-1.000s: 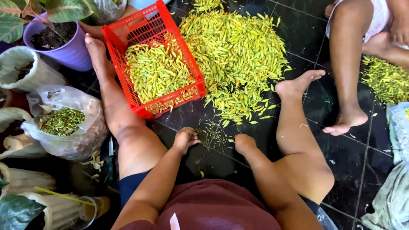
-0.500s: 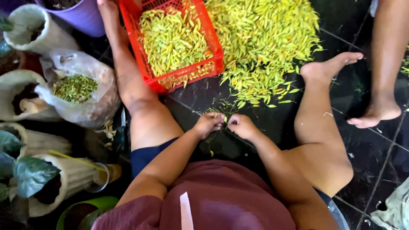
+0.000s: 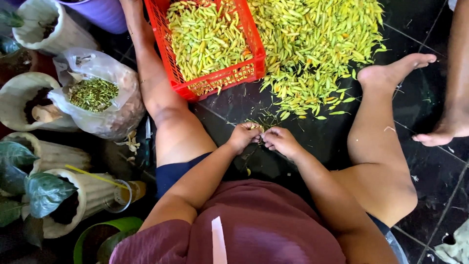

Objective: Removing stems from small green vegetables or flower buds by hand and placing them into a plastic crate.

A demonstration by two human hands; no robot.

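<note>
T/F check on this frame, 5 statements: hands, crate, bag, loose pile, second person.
1. Left hand and right hand meet fingertip to fingertip above the dark floor. True.
2. The red crate is empty. False: it holds yellow-green chillies.
3. The clear plastic bag holds green stem bits. True.
4. The loose chilli pile lies on the left hand's side of the crate. False: it lies on the right hand's side.
5. Another person's foot shows at the right edge. True.

red crate (image 3: pixel 215 80) cropped, item between fingers (image 3: pixel 259 133) unclear
</note>
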